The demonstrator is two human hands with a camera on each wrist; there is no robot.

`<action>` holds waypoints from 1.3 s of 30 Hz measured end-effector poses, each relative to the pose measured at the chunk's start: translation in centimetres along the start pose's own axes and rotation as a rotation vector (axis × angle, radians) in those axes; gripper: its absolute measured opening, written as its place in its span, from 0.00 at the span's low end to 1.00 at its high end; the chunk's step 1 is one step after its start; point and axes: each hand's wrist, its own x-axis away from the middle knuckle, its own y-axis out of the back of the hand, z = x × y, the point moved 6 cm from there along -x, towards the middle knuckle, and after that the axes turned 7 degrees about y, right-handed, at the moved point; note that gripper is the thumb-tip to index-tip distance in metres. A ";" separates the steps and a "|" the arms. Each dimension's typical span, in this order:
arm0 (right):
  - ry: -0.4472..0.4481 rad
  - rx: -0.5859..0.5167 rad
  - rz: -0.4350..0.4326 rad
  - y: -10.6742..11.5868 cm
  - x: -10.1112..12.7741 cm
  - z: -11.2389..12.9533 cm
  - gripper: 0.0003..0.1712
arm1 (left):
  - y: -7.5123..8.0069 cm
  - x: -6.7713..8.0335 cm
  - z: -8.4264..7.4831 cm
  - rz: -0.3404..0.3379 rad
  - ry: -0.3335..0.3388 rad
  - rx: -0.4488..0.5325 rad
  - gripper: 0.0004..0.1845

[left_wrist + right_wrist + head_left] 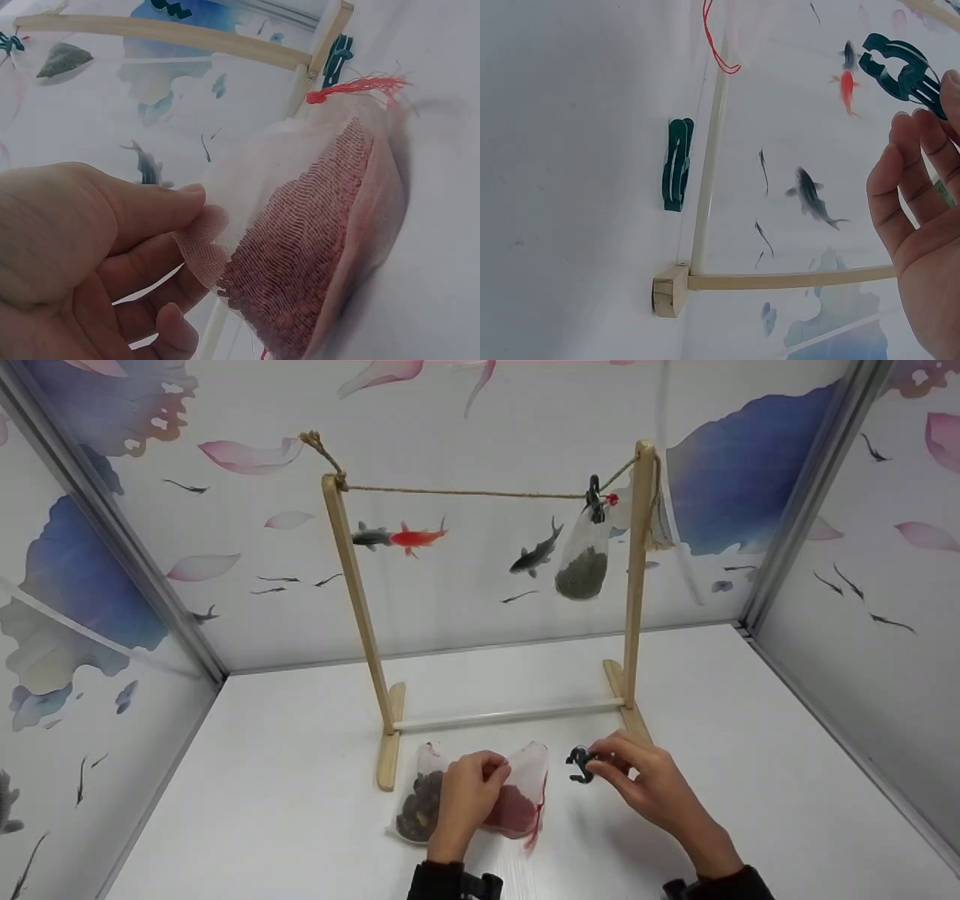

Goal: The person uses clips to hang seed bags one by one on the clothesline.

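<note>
My left hand (469,795) pinches the gauzy edge of a drawstring mesh bag (517,810) filled with small dark-red grains, between thumb and index finger. In the left wrist view the bag (315,232) spreads to the right of the fingertips, its red drawstring tassel at the far corner. My right hand (645,776) holds a dark green plastic clip (580,765) by its handles, to the right of that bag. Its jaws are spread apart with nothing between them in the right wrist view. Beside the left hand lies another mesh bag (418,810) of dark, lumpy pieces, partly hidden by that hand.
A wooden stand (634,585) with a rope (465,493) across its posts stands behind the hands. From the rope's right end hangs a bag of green contents (583,574), held by a dark clip (595,501). Another green clip (677,165) lies on the white table.
</note>
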 end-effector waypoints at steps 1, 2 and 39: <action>0.000 -0.004 0.002 0.0 0.0 0.0 0.17 | 0.0 0.0 0.0 0.000 -0.002 0.003 0.02; 0.006 -0.006 0.003 -0.1 0.0 0.0 0.17 | 0.1 -0.1 0.0 0.000 -0.006 0.009 0.02; 0.077 0.011 -0.041 0.5 -0.7 1.6 0.20 | 3.1 0.2 -2.7 -0.164 -0.117 0.056 0.06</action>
